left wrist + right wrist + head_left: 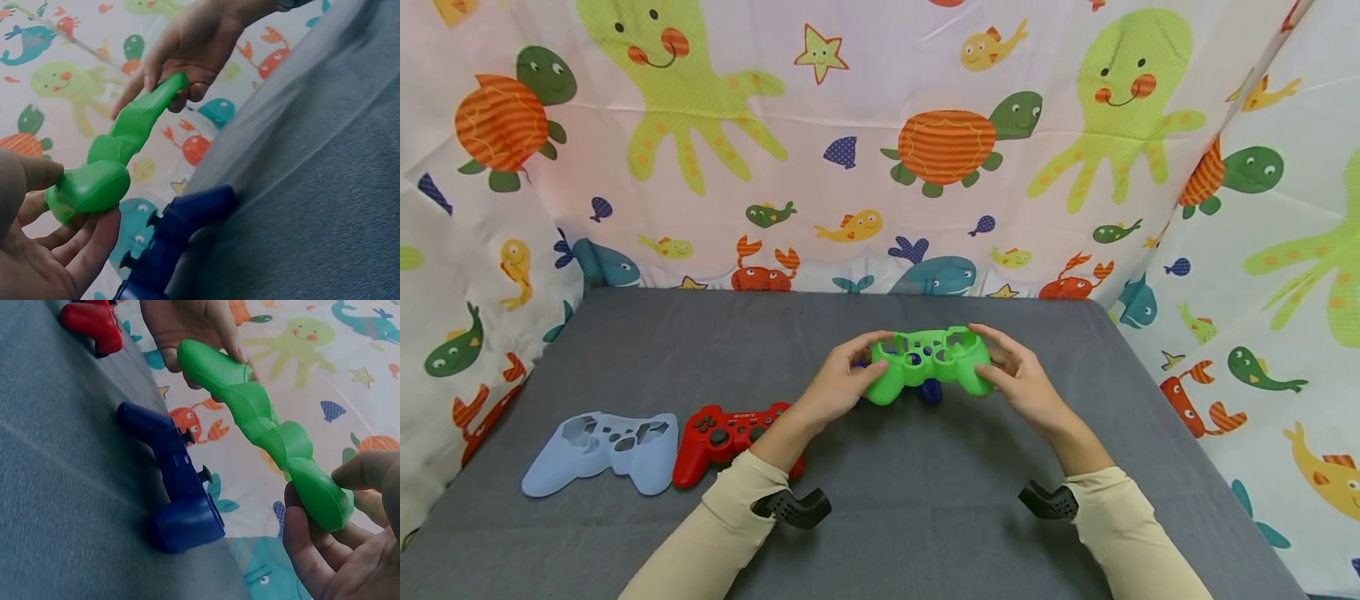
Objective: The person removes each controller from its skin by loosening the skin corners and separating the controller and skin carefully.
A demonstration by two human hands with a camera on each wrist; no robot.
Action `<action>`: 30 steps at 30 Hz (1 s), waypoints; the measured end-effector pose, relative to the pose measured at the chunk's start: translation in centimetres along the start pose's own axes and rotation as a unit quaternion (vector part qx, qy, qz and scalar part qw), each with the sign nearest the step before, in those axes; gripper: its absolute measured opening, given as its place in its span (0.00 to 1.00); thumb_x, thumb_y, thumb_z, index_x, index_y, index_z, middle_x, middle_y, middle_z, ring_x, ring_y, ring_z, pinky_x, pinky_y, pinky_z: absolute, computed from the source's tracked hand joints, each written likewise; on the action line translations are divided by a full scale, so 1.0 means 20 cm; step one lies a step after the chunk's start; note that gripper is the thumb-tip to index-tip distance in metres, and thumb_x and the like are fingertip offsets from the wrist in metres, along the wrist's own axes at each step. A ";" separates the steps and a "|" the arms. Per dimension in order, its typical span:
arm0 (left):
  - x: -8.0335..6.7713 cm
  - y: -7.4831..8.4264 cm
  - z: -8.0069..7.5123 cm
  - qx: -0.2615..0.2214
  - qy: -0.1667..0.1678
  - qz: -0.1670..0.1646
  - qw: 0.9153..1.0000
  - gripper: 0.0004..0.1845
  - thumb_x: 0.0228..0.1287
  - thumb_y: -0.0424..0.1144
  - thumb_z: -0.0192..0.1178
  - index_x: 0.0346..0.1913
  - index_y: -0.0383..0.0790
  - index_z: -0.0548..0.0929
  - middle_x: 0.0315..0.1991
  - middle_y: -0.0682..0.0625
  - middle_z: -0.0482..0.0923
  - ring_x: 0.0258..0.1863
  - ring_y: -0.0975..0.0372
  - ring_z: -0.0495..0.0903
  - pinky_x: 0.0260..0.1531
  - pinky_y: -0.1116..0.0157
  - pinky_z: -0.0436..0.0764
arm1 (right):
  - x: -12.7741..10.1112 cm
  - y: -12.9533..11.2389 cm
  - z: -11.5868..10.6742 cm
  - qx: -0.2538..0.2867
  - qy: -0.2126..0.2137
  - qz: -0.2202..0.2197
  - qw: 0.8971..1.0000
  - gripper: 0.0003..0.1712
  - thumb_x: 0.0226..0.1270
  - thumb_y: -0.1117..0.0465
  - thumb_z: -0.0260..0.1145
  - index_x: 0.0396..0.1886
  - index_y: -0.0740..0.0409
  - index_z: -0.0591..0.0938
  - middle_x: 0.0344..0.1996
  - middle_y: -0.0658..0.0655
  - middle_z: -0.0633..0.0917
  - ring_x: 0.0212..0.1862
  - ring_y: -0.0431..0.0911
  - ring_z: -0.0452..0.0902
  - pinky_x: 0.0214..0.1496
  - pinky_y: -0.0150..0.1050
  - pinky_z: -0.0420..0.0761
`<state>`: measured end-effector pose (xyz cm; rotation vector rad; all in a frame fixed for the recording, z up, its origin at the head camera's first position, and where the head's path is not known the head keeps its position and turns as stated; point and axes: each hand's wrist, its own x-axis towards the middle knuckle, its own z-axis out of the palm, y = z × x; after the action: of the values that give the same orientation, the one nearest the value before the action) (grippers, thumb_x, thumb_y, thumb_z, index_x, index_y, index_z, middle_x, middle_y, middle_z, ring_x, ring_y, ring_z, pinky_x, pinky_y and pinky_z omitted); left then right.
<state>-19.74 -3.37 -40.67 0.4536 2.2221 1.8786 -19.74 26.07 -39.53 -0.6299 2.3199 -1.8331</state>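
A green silicone controller cover (931, 357) with cut-out openings is held up off the table. My left hand (842, 375) pinches its left grip between thumb and fingers, and my right hand (1022, 375) does the same at the right grip. Below it on the cloth sits a dark blue game controller (178, 487), mostly hidden behind the cover in the head view. Its thumbsticks point up in both wrist views. The left wrist view shows the green cover (125, 140) edge-on, above and apart from the blue controller (181, 231).
Left of my left forearm lies a red Sony controller (718, 436), partly covered by that arm. A light blue controller cover (606, 452) lies beside it, farther left. Grey cloth (925, 517) covers the table, and a patterned curtain (850, 108) hangs behind.
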 end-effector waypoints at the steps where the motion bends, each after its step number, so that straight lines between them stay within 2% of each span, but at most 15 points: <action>1: 0.00 0.00 0.01 0.000 0.001 -0.002 1.000 0.23 0.76 0.37 0.55 0.71 0.53 0.73 0.49 0.41 0.78 0.32 0.60 0.74 0.36 0.59 0.77 | 0.00 0.00 -0.01 -0.002 -0.001 0.000 1.000 0.33 0.77 0.67 0.56 0.78 0.63 0.60 0.57 0.53 0.83 0.42 0.36 0.84 0.40 0.32 0.83; 9: 0.00 -0.02 0.09 -0.003 -0.003 -0.002 1.000 0.24 0.76 0.35 0.56 0.72 0.50 0.72 0.52 0.38 0.79 0.28 0.62 0.79 0.40 0.48 0.83 | -0.04 0.05 -0.06 -0.007 -0.008 0.010 1.000 0.32 0.78 0.67 0.56 0.78 0.64 0.60 0.56 0.49 0.83 0.43 0.36 0.85 0.42 0.32 0.84; 18: 0.01 -0.02 0.16 -0.018 -0.005 0.003 1.000 0.26 0.74 0.34 0.57 0.72 0.48 0.72 0.54 0.35 0.79 0.31 0.62 0.84 0.37 0.51 0.85 | -0.11 0.08 -0.14 -0.021 -0.021 0.012 0.999 0.32 0.77 0.68 0.56 0.77 0.66 0.60 0.54 0.42 0.85 0.42 0.35 0.85 0.40 0.33 0.84; 22: 0.01 -0.03 0.21 -0.020 -0.009 0.004 1.000 0.26 0.74 0.34 0.57 0.73 0.47 0.71 0.53 0.34 0.80 0.29 0.63 0.84 0.35 0.54 0.85 | -0.14 0.08 -0.17 -0.026 -0.028 0.009 0.999 0.32 0.77 0.69 0.56 0.76 0.66 0.61 0.53 0.42 0.86 0.41 0.35 0.85 0.39 0.33 0.84; 30: 0.02 -0.04 0.30 -0.020 -0.012 -0.005 1.000 0.25 0.74 0.35 0.58 0.71 0.49 0.73 0.50 0.36 0.81 0.28 0.64 0.84 0.36 0.50 0.85 | -0.18 0.12 -0.25 -0.034 -0.032 0.022 0.999 0.31 0.76 0.71 0.55 0.76 0.67 0.61 0.51 0.42 0.87 0.39 0.33 0.84 0.38 0.32 0.84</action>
<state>-18.22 2.27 -42.41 0.4534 2.1631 1.8993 -18.76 32.39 -41.01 -0.6307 2.3444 -1.6951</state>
